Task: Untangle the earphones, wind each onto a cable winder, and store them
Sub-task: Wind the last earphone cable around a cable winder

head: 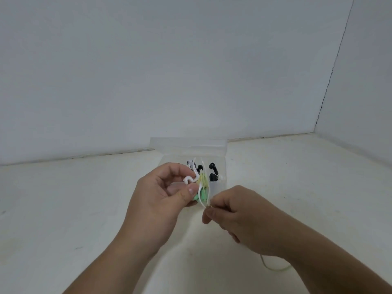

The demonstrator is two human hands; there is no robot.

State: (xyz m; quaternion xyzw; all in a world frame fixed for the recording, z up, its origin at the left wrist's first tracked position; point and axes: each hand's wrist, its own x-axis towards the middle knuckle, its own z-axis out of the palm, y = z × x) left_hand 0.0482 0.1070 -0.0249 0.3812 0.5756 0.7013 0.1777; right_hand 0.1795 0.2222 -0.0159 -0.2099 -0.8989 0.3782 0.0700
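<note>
Nearest the lens, at left: left hand (161,192), thumb and curled fingers (176,169) clamped on a green cable winder (201,197), a white earbud (188,179) poking out above. Just right, pale earphone cable (209,187) looped over the winder, drawn taut. Further right: right hand (239,217), fingertips pinched together on the cable. Behind, clear storage box (191,149) on the worktop (63,209), holding black earphones (213,171). Low right, slack tail (275,268) trailing. Probably light, limp, springy, apt to slip off. Best pinched close to the winder, under gentle tension, never tugged at the fragile buds.
</note>
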